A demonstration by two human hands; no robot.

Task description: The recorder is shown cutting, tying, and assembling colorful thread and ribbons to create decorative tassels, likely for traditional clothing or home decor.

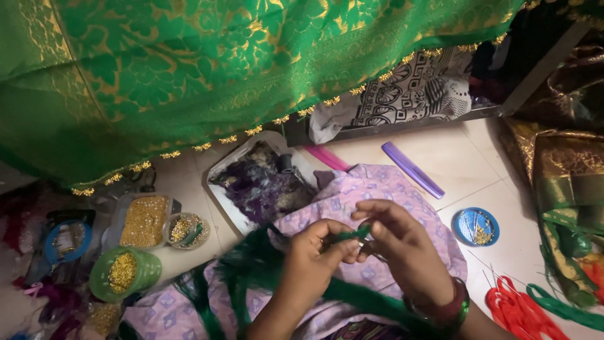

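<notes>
Hands meet over a lap: left hand (316,250) and right hand (402,242) pinch soft, light green thread bundle (352,235), likely best gripped near its end.

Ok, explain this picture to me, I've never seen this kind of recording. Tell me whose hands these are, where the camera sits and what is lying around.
There is no machine here: a person works with two bare hands, and one camera worn on their head looks down at them. The left hand and the right hand, which wears bangles at the wrist, meet over the lap and pinch a bunch of green thread between their fingers.

Above hangs a green cloth with gold patterns, its edge trimmed with small gold tassels. On the tiled floor lie a purple comb, a blue round lid with pins and gold bits, a green cup of gold beads, a clear box of gold beads and red thread loops.
</notes>
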